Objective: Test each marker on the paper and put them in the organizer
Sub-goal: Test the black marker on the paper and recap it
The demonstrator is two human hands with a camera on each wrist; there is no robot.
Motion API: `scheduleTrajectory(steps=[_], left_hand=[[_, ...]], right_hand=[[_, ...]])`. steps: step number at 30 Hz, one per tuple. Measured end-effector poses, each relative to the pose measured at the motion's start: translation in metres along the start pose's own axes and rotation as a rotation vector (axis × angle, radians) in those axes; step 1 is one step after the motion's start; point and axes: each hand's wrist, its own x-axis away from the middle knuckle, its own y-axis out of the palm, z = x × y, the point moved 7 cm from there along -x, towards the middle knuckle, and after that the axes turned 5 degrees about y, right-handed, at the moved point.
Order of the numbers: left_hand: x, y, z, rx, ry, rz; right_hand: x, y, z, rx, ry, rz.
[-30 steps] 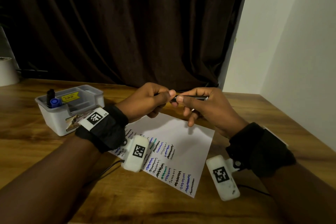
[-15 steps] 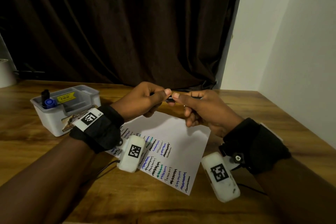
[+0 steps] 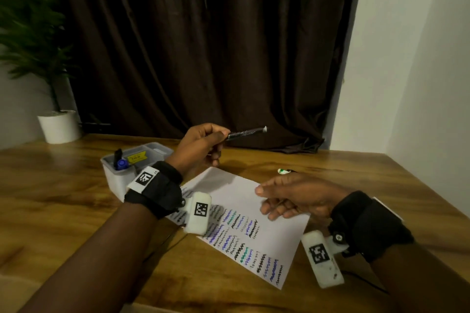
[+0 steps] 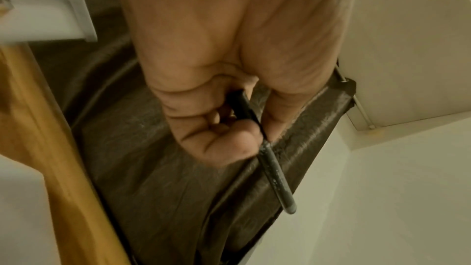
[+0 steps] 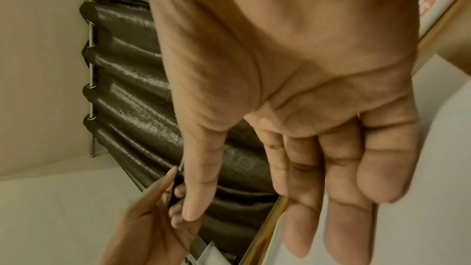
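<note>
My left hand [image 3: 203, 145] grips a slim black marker [image 3: 246, 132] above the table, its pale end pointing right; the left wrist view shows my fingers curled round the black marker [image 4: 274, 172]. My right hand [image 3: 287, 198] hovers open and holds nothing over the white paper [image 3: 277, 234], which carries several rows of test squiggles. In the right wrist view my right hand [image 5: 305, 168] shows straight fingers. The grey organizer [image 3: 114, 175] stands left of the paper with a black marker and a blue-capped marker [image 3: 121, 163] upright in it. Another marker [image 3: 283, 171] lies on the table beyond my right hand.
A potted plant in a white pot [image 3: 59, 126] stands at the table's far left. A dark brown curtain [image 3: 203, 46] hangs behind the wooden table [image 3: 63, 201]. A white wall [image 3: 419, 84] bounds the right side.
Both hands held the marker together before. Now my right hand has let go and dropped toward the paper, while my left hand has lifted the marker. The head view has tilted up.
</note>
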Motion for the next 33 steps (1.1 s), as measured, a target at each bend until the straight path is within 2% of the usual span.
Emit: scheduleTrajectory(steps=[5, 11, 17, 20, 33], left_hand=[[0.024, -0.054, 0.042, -0.16, 0.071, 0.102], [0.057, -0.158, 0.11, -0.331, 0.124, 0.3], [0.068, -0.24, 0.146, -0.645, 0.044, 0.455], [0.061, -0.246, 0.132, -0.795, -0.059, 0.412], [0.051, -0.216, 0.042, -1.128, -0.382, 0.199]], right_hand=[[-0.005, -0.002, 0.004, 0.0, 0.009, -0.001], [-0.008, -0.003, 0.008, -0.006, 0.003, 0.005], [-0.01, -0.003, 0.007, -0.001, -0.004, -0.011], [-0.011, -0.003, 0.008, -0.003, -0.009, -0.022], [-0.013, -0.002, 0.008, 0.005, -0.016, -0.048]])
